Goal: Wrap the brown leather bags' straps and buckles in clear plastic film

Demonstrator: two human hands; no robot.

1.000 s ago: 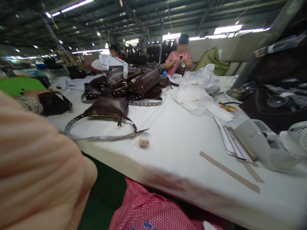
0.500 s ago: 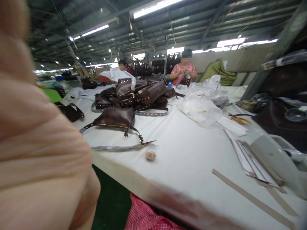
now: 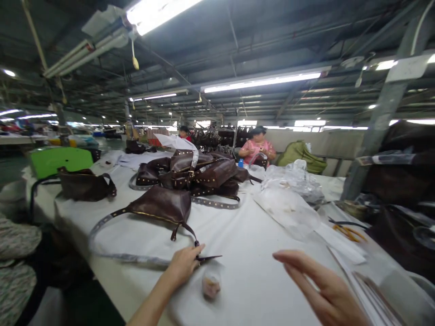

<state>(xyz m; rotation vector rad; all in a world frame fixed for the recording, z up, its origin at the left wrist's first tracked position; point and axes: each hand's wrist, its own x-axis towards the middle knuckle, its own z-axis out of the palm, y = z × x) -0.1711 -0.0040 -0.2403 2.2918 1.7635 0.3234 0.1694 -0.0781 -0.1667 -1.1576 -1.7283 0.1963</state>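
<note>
A dark brown leather bag point(image 3: 163, 203) with a gold zip lies on the white-covered table. Its long strap point(image 3: 136, 258), partly wrapped in clear film, loops round to a buckle and a pointed tip. My left hand point(image 3: 183, 265) is closed around the strap near the buckle, its fingers partly hiding that spot. Just right of it sits a small clear plastic bag point(image 3: 211, 284) with pinkish contents I cannot make out. My right hand point(image 3: 322, 287) hovers above the table at the right, with fingers stretched out, thumb apart and nothing held.
Several brown studded bags point(image 3: 217, 174) are piled behind. Another brown bag point(image 3: 86, 184) lies left, before a green panel point(image 3: 61, 162). Clear plastic wrap point(image 3: 288, 199), orange-handled scissors point(image 3: 350, 233) and paper strips point(image 3: 377, 294) lie right. A co-worker point(image 3: 256, 149) handles a bag across the table.
The large hand close to the camera at the left is gone from there. My left hand is now at the strap, and my right hand has come into view. The camera's view has shifted upward.
</note>
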